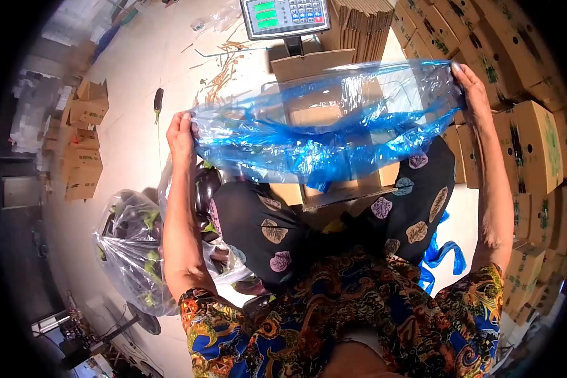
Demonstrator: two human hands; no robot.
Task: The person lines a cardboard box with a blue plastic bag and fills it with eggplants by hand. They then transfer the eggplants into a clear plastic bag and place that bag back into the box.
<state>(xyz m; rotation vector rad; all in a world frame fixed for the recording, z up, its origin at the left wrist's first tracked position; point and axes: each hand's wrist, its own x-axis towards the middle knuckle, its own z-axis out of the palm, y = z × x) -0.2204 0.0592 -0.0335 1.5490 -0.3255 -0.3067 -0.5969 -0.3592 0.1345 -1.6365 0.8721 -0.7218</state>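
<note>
A clear blue plastic bag [321, 142] is stretched wide between my two hands, above my knees. My left hand [181, 135] pinches one end of the film, and my right hand [472, 91] grips the opposite end, held a little higher. Beneath the film stands an open cardboard box [315, 65] between my legs, its inside partly visible through the plastic. Beside my left leg lie dark purple eggplants [206, 189], and farther left a clear bag [129, 242] full of eggplants rests on the floor.
A digital scale [285, 17] stands beyond the box, with stacked flattened cardboard [362, 28] beside it. Printed cartons [538, 148] are piled along the right. A single eggplant [159, 104] and more blue plastic [446, 255] lie on the floor. Cartons [83, 138] stand at left.
</note>
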